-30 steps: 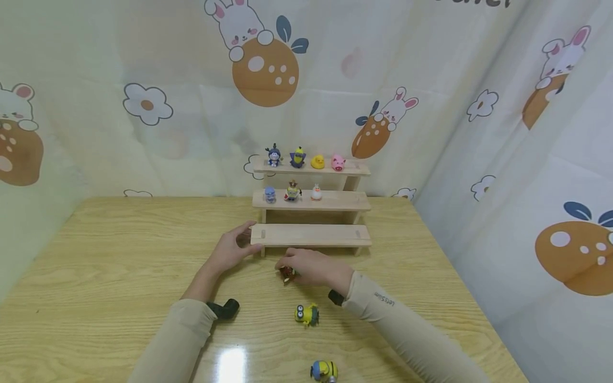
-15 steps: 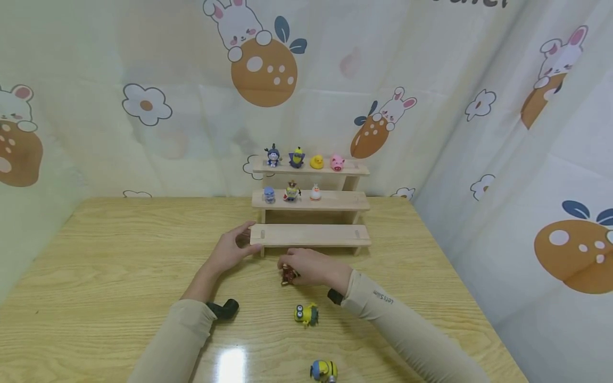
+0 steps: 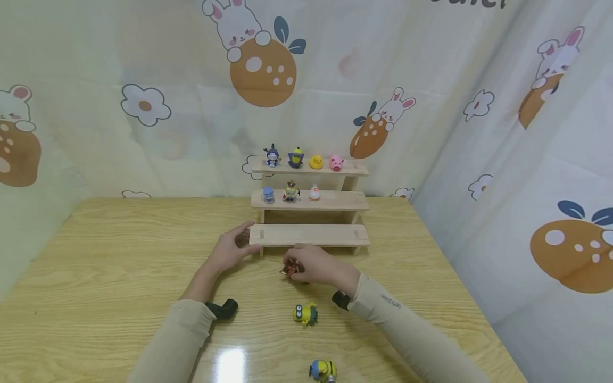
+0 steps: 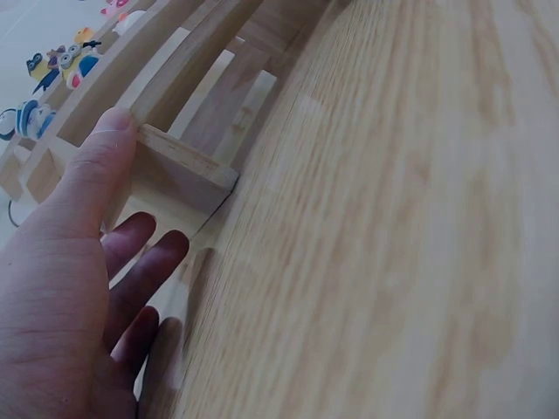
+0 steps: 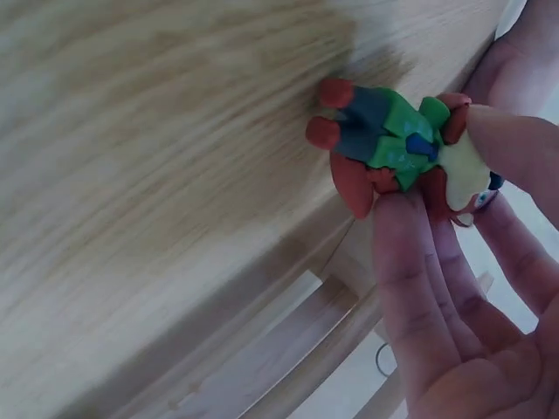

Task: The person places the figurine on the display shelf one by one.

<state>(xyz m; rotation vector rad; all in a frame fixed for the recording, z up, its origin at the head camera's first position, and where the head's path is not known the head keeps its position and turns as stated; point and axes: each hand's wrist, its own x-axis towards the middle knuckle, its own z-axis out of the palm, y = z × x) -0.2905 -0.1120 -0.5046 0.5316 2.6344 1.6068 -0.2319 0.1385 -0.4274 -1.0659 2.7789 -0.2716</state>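
In the head view my right hand [image 3: 318, 265] pinches a small fox figurine [image 3: 290, 268] just above the table, in front of the stand. The right wrist view shows the fox figurine [image 5: 393, 144] tilted, with orange feet, a green shirt and a blue tie; thumb and fingers hold it around the head and upper body. My left hand [image 3: 230, 249] holds the left end of the tiered wooden display stand [image 3: 308, 234] at its lowest step. The left wrist view has the thumb on the step's front corner and the other fingers loosely bent beside the end.
On the top step stand a dark blue figure [image 3: 272, 157], a caped minion [image 3: 296, 158], a yellow duck [image 3: 315, 162] and a pink pig [image 3: 336, 163]. The middle step bears three more figurines [image 3: 290, 191]. Two minions [image 3: 305, 314] [image 3: 323, 369] lie on the table nearer me.
My right hand has shifted slightly right and toward the stand, and the fox figurine has turned in its fingers. The left hand keeps its place on the stand.
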